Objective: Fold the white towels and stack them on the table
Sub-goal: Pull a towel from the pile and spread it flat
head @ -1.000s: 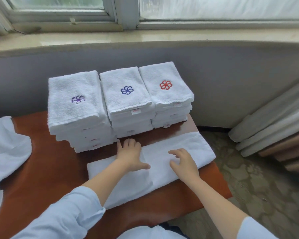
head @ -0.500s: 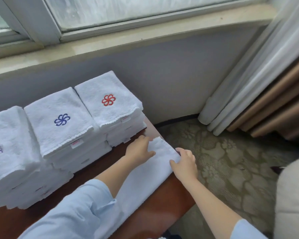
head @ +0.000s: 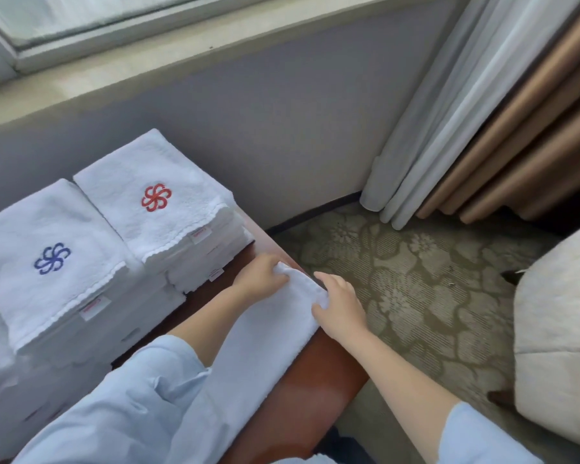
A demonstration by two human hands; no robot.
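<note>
At the far left, a stack of folded white towels (head: 31, 289) stands on the brown table (head: 318, 390), the top one stitched with a blue flower mark. Just beside it to the right is a second stack (head: 168, 209) with a red flower mark on top. Small labels show along the folded edges of both.

In front of the stacks, a long white towel (head: 265, 339) folded into a narrow strip lies flat along the table's near edge. Its right end reaches the table's corner, and a light-blue sleeve (head: 124, 410) covers part of it.

The left hand (head: 260, 279) has its fingers curled round the far corner of that end, holding the cloth. The right hand (head: 342, 306) pinches the near corner between thumb and fingers. The two hands are near each other, with the towel's short edge between them.

Right of the table lies a patterned carpet (head: 409, 283). White and tan curtains (head: 466, 128) hang to the floor by the grey wall (head: 282, 128), and a pale cushioned seat (head: 563, 329) sits at the far right.
</note>
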